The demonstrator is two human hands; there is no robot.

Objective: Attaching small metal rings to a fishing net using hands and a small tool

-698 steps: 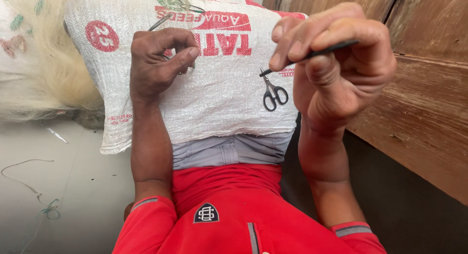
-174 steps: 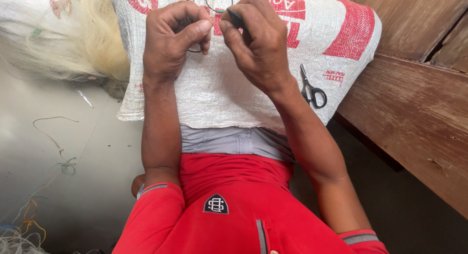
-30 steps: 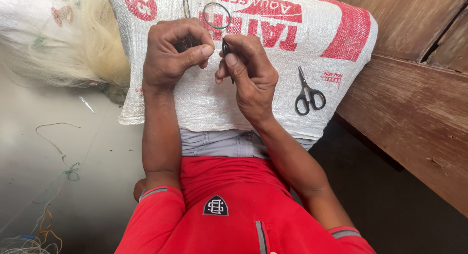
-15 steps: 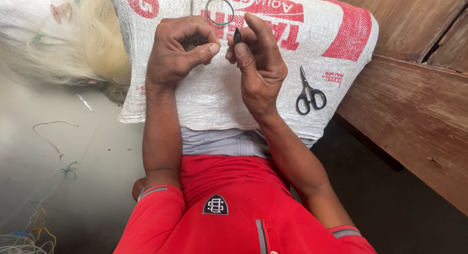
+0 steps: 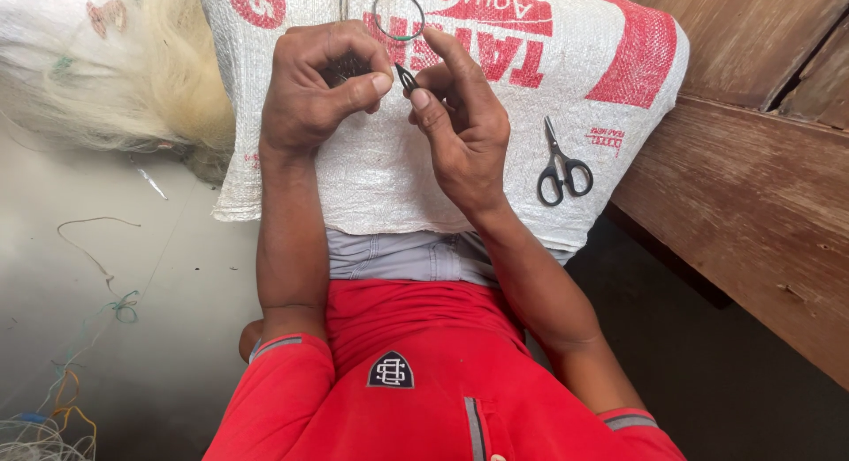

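The left hand (image 5: 320, 90) and right hand (image 5: 460, 125) are meeting over the white woven sack (image 5: 380, 174), both pinching a small dark needle (image 5: 406, 77) between their fingertips. Black scissors (image 5: 561, 166) are lying just right of the right hand.

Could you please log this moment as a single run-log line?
left hand: pinching dark netting | right hand: holding small dark tool | scissors: lying on woven sack

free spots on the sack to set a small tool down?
Bare woven sack lies below the left hand, toward its lower-left edge, and between the right hand and the scissors. The top centre, around both hands and the wire ring, is crowded.
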